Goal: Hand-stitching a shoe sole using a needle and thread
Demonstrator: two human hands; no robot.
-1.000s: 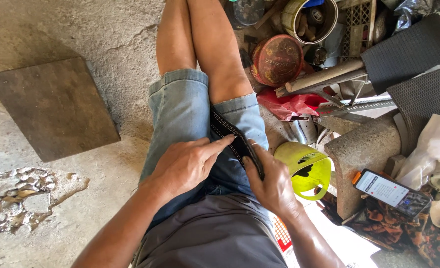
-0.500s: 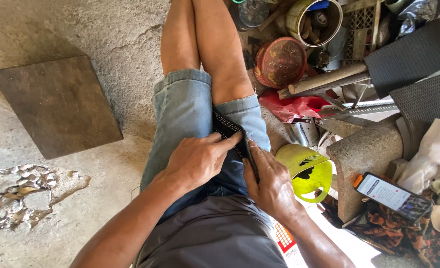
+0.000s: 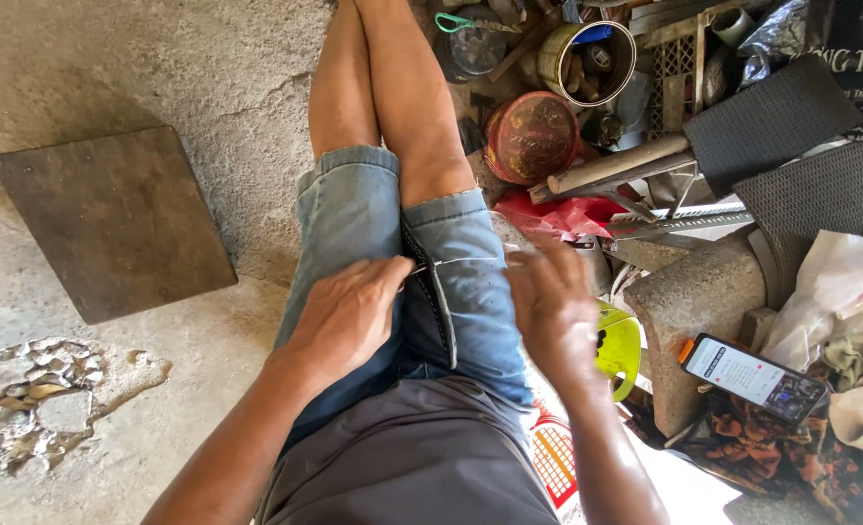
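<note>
Denim lap: right hand [image 3: 548, 301] has lifted away.

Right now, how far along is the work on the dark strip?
Done: the dark strip lies on the lap. In hand: the left hand presses it down; the right hand, blurred, is raised beside it, a pale thread seemingly taut between them. Left: no finished part shows, so I cannot tell.

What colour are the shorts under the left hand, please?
Faded blue denim shorts, best seen in the head view; left hand rests on them.
</note>
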